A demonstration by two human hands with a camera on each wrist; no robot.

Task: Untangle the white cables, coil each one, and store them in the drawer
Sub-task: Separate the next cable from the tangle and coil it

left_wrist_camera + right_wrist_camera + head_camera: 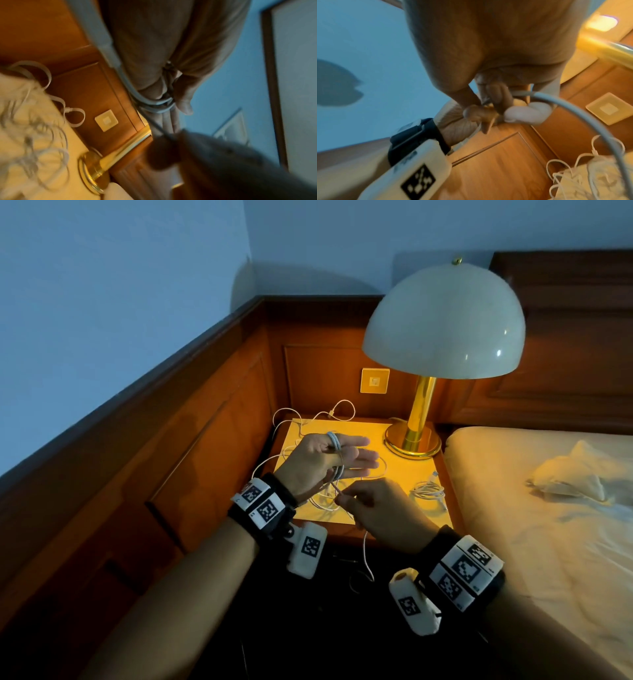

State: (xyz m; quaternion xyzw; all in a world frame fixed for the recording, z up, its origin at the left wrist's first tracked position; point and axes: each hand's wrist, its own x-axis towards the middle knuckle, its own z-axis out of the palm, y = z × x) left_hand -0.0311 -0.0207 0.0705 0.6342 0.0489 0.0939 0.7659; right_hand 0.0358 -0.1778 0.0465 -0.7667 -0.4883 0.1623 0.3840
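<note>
My left hand (342,457) is held flat over the nightstand (404,474), fingers pointing right. A white cable (335,441) is wound in several loops round those fingers, and the thumb lies across the loops (154,106). Just below it my right hand (340,499) pinches the same cable (573,108) between thumb and fingers. The free length hangs down past the nightstand's front edge. More white cable (330,414) lies tangled and loose on the back and left of the top (34,142). A coiled white cable (428,493) rests at the right front corner. No drawer is in view.
A brass lamp base (412,440) with a white dome shade (442,323) stands at the back right of the nightstand. Wood panelling with a wall socket (374,380) closes the back and left. A bed (548,525) adjoins on the right.
</note>
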